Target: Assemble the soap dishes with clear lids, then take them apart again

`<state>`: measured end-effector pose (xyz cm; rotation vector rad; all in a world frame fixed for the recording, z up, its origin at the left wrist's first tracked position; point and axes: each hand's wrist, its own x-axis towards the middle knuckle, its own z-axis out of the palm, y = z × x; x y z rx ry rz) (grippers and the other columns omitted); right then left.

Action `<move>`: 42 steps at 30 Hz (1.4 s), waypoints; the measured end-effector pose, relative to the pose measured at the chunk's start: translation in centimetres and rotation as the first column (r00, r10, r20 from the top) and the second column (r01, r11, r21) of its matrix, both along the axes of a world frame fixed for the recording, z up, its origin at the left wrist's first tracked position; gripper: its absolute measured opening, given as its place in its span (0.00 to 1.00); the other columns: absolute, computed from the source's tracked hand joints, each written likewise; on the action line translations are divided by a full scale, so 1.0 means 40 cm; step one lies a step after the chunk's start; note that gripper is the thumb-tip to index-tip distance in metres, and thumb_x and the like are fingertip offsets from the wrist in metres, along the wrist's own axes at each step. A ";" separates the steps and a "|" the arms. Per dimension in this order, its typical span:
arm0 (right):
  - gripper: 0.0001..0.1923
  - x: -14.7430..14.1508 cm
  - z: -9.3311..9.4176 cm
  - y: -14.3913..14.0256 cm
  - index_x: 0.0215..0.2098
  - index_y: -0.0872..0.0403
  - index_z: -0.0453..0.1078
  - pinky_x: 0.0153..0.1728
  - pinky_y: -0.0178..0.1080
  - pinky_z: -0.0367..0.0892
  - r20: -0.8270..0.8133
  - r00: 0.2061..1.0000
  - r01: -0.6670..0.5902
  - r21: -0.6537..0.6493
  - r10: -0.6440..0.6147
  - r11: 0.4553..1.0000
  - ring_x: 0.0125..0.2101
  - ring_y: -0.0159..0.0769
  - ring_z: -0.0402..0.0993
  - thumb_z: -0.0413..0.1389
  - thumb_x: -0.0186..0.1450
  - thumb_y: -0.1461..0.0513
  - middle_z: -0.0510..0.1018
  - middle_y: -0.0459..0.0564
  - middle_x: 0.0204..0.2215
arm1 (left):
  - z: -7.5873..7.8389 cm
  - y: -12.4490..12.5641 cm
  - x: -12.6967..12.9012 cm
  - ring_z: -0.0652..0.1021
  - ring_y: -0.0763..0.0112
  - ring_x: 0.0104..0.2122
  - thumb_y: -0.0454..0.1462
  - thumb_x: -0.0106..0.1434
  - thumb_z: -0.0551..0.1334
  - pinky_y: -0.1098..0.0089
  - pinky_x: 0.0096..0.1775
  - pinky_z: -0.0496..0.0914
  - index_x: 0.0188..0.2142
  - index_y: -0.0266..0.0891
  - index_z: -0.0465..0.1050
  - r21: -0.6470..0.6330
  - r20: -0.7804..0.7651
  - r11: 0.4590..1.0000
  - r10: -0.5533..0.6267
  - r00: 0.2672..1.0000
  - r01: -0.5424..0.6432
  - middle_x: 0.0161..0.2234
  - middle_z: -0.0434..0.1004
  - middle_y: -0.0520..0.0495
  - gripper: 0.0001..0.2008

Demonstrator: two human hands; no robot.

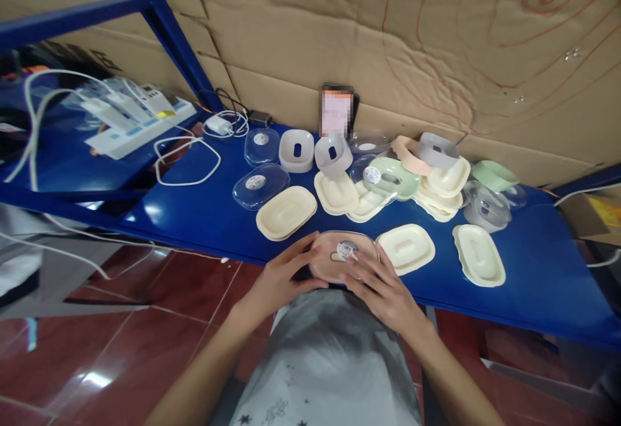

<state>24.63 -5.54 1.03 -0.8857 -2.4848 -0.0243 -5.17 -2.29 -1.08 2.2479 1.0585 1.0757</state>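
Observation:
My left hand (276, 280) and my right hand (381, 287) both grip a pink oval soap box (334, 248) with a clear lid and a round sticker, at the near edge of the blue shelf (204, 213). My right fingers press on the lid top; my left fingers hold its left rim. Cream oval trays lie close by: one (286, 213) to the left, one (405, 248) just right, another (479, 255) farther right.
Behind lie clear lids (261, 185), white and grey inserts (296, 150), and a heap of green, pink and cream box parts (427, 177). A phone (336, 112) leans on the cardboard wall. A power strip (140, 122) with white cables sits far left. Red tile floor below.

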 end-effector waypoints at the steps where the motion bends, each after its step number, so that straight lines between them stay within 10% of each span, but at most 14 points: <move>1: 0.29 -0.002 0.003 0.000 0.73 0.47 0.65 0.76 0.68 0.53 -0.018 1.000 -0.003 0.001 0.003 1.000 0.74 0.45 0.63 0.59 0.76 0.67 0.76 0.50 0.67 | 0.002 0.001 0.001 0.79 0.54 0.65 0.47 0.69 0.72 0.52 0.62 0.79 0.64 0.48 0.72 -0.005 0.007 1.000 -0.007 1.000 0.007 0.68 0.73 0.37 0.27; 7: 0.29 -0.023 0.044 0.024 0.73 0.49 0.66 0.72 0.67 0.63 -0.052 0.996 0.071 -0.090 -0.076 0.993 0.79 0.54 0.48 0.62 0.75 0.59 0.67 0.53 0.74 | 0.010 0.008 0.007 0.78 0.55 0.66 0.46 0.69 0.73 0.50 0.61 0.80 0.63 0.49 0.69 0.003 0.060 0.999 -0.032 0.998 0.032 0.67 0.73 0.38 0.26; 23: 0.29 -0.020 0.035 0.036 0.73 0.47 0.65 0.74 0.65 0.59 -0.028 0.999 0.032 -0.064 -0.034 0.997 0.75 0.48 0.60 0.60 0.76 0.63 0.71 0.54 0.71 | -0.004 0.010 0.004 0.78 0.51 0.66 0.46 0.68 0.74 0.48 0.60 0.79 0.64 0.50 0.66 -0.027 0.043 0.999 -0.033 0.999 0.035 0.68 0.72 0.37 0.30; 32: 0.33 -0.022 0.033 0.033 0.76 0.44 0.62 0.70 0.64 0.67 0.008 0.995 0.099 -0.088 -0.098 0.991 0.79 0.57 0.45 0.62 0.74 0.62 0.62 0.55 0.76 | 0.007 0.001 0.007 0.78 0.51 0.66 0.45 0.69 0.73 0.49 0.60 0.79 0.62 0.46 0.68 -0.053 0.005 0.998 0.019 1.000 -0.018 0.67 0.73 0.35 0.27; 38: 0.37 -0.008 0.062 0.029 0.77 0.47 0.60 0.69 0.62 0.70 -0.113 0.988 0.104 0.007 -0.102 0.995 0.77 0.57 0.54 0.64 0.73 0.62 0.66 0.60 0.74 | 0.023 -0.009 0.016 0.68 0.46 0.73 0.45 0.70 0.72 0.41 0.66 0.72 0.71 0.46 0.59 0.006 0.086 1.000 0.020 0.996 -0.021 0.73 0.63 0.30 0.36; 42: 0.43 0.116 0.098 -0.005 0.77 0.43 0.61 0.68 0.65 0.70 -0.280 0.901 0.389 0.187 -0.331 0.902 0.71 0.61 0.66 0.70 0.68 0.62 0.69 0.58 0.72 | 0.052 -0.033 0.075 0.68 0.52 0.72 0.38 0.75 0.66 0.47 0.67 0.72 0.72 0.45 0.58 0.153 0.078 0.988 -0.008 0.997 -0.004 0.72 0.63 0.32 0.31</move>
